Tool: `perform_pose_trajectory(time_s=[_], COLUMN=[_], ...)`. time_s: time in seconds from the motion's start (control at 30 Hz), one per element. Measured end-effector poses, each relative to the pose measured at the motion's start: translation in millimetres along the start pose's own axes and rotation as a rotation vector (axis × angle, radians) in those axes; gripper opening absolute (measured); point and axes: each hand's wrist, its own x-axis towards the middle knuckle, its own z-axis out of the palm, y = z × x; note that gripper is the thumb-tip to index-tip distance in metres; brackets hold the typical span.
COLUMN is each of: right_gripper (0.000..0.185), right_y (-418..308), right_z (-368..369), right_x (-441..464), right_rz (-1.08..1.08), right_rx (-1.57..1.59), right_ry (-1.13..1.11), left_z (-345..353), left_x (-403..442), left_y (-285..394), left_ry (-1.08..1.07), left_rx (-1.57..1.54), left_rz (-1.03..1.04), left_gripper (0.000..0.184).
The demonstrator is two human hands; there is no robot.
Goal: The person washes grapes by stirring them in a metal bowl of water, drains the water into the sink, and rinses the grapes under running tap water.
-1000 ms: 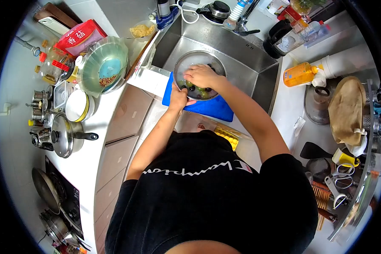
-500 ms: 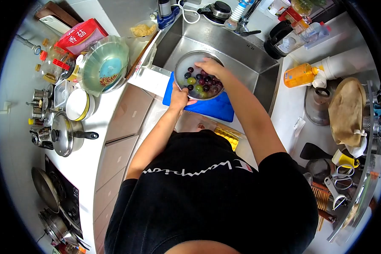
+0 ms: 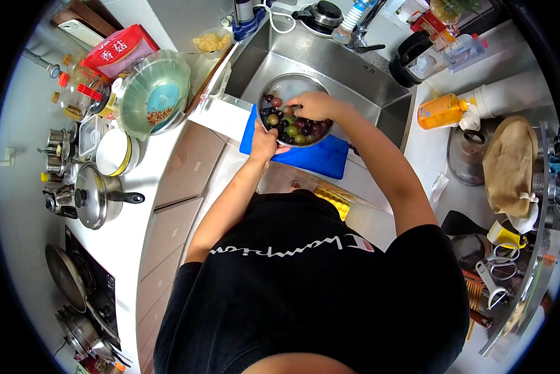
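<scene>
Smooth, round, grape-like fruit point(image 3: 290, 130), dark purple, reddish and green, crowds the six-o'clock side of a metal bowl point(image 3: 297, 83) at the steel sink point(image 3: 317, 56). The left hand point(image 3: 265, 144) grips its rim at seven o'clock; the right hand point(image 3: 315, 106) bends its fingers inside at three, whether gripping fruit I cannot tell.

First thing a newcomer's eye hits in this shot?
Probably the round bowl of dark and green grape-like fruit at the sink's near edge, with the left hand gripping its rim and the right hand in it. Next, likely the bright blue mat just below the bowl in the view, then the red packet at upper left and the orange bottle right of the sink.
</scene>
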Motion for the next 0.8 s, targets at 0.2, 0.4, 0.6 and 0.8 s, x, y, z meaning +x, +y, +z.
perform_pose_trajectory(time_s=[0.2,0.4,0.6,0.8], right_gripper=[0.030,0.033,0.033,0.043], right_y=[-16.2,2.2,37.1,34.8], right_z=[13.0,43.1,30.9,18.5], right_x=[49.8,34.9,2.4,41.0], right_rz=[-0.006,-0.050,-0.143,0.241], right_rx=[-0.158,-0.276,-0.226,0.073], right_ry=[0.325,0.388,0.406,0.382], left_z=[-1.2,0.9,0.3,0.6], left_x=[2.4,1.2,2.8,0.1], left_y=[-2.3,-0.8,-2.1,0.1], left_ry=[-0.008,0.021,0.033,0.007], left_rx=[0.000,0.008,0.020,0.022], left_rz=[-0.026,-0.022,-0.025,-0.019], left_gripper=[0.048,0.046,0.046,0.044])
